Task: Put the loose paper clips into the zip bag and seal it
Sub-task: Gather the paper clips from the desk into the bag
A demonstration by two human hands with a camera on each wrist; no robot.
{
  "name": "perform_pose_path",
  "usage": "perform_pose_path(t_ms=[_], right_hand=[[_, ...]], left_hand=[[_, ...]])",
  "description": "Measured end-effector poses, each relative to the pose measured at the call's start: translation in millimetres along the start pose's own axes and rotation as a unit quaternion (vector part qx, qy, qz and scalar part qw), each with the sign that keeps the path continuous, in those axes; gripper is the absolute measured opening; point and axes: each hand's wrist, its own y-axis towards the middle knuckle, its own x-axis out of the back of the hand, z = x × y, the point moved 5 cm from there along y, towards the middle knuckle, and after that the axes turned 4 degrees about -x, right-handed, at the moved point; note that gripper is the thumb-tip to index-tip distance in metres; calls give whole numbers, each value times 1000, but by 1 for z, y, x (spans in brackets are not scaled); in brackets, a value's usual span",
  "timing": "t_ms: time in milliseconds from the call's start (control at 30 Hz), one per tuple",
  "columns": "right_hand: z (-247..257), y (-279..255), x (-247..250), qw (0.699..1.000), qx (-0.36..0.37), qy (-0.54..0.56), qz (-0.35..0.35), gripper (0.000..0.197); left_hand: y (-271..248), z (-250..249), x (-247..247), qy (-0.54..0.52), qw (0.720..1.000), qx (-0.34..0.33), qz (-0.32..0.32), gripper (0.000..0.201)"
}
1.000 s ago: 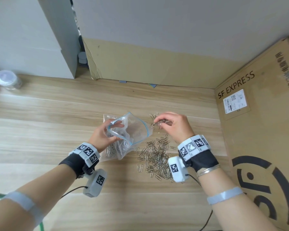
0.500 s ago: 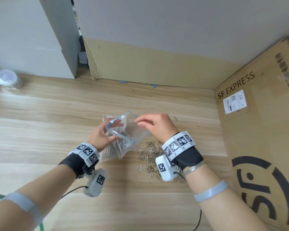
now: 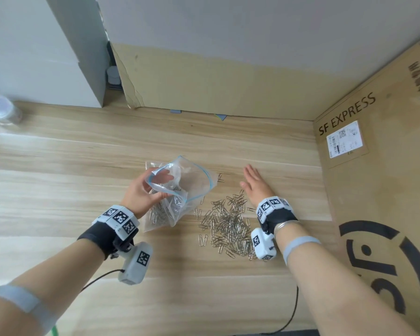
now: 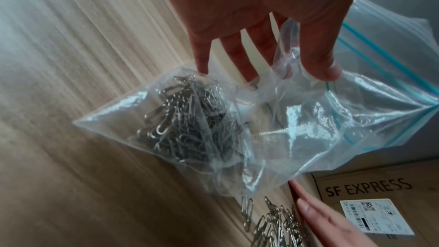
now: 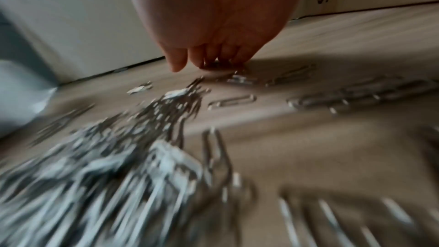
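A clear zip bag [image 3: 180,187] with a blue zip line stands open on the wooden table, several silver paper clips [image 4: 185,117] lying in its bottom. My left hand [image 3: 143,190] pinches the bag's near rim between thumb [image 4: 320,53] and fingers, holding the mouth open. A heap of loose paper clips [image 3: 228,224] lies on the table right of the bag. My right hand [image 3: 252,183] lies flat with straight fingers at the far right edge of the heap, fingertips [image 5: 213,61] on the table, holding nothing.
A large SF EXPRESS cardboard box [image 3: 374,166] stands along the right side. A cardboard sheet [image 3: 204,81] leans on the back wall. A clear jar [image 3: 0,110] stands at the far left. Cables trail near the table's front edge.
My right hand carried a pinch of clips to the bag's mouth, then moved back right and now lies flat and empty beside the heap. The left hand kept the bag open.
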Motion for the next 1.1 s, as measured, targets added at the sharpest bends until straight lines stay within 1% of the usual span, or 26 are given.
perform_pose_path(t_ms=[67, 133, 200, 233, 300, 367, 433, 500, 600, 633, 667, 733, 800, 867, 967, 1033, 1100], right_hand=[[10, -17, -14, 999, 26, -38, 17, 61], [19, -38, -26, 997, 46, -48, 27, 60], [25, -52, -29, 999, 51, 9, 15, 52], [27, -55, -25, 997, 49, 56, -6, 46], [32, -50, -11, 989, 38, 128, -56, 41], [41, -34, -2, 986, 35, 142, -74, 41], [54, -14, -1, 991, 61, 94, -68, 43], [64, 0, -3, 993, 86, 60, -61, 40], [65, 0, -2, 990, 76, 93, -69, 27], [63, -4, -4, 990, 69, 107, -67, 22], [61, -9, -7, 990, 64, 110, -60, 19], [58, -19, -12, 993, 60, 92, -36, 20], [63, -23, -12, 993, 79, 80, -29, 23], [76, -18, -11, 992, 110, 61, -19, 32], [98, -5, -23, 988, 142, -33, 48, 41], [105, -2, -31, 984, 156, -56, 64, 39], [103, -9, -32, 983, 171, -36, 62, 34]], left_hand=[[3, -1, 0, -9, 1000, -2, 3, 47], [4, -3, 2, -14, 1000, -1, 9, 45], [3, -5, 6, -20, 1000, -3, 15, 44], [2, -6, 9, -22, 1000, -4, 17, 46], [0, -6, 14, -21, 1000, -5, 16, 50], [0, -6, 17, -17, 1000, -10, 12, 45], [0, -6, 18, -13, 1000, -16, 12, 44], [-1, -6, 19, -16, 1000, -17, 14, 45], [-2, -8, 19, -30, 999, -12, 12, 63], [-2, -9, 19, -30, 999, -12, 13, 63], [-2, -9, 19, -28, 999, -11, 14, 57], [-1, -8, 18, -21, 1000, -11, 17, 44], [-1, -7, 17, -16, 1000, -13, 18, 43], [-1, -6, 16, -17, 1000, -11, 20, 42], [-2, -5, 14, -21, 999, -11, 22, 41], [-2, -4, 12, -22, 999, -14, 23, 41], [-2, -5, 10, -24, 999, -16, 28, 42]])
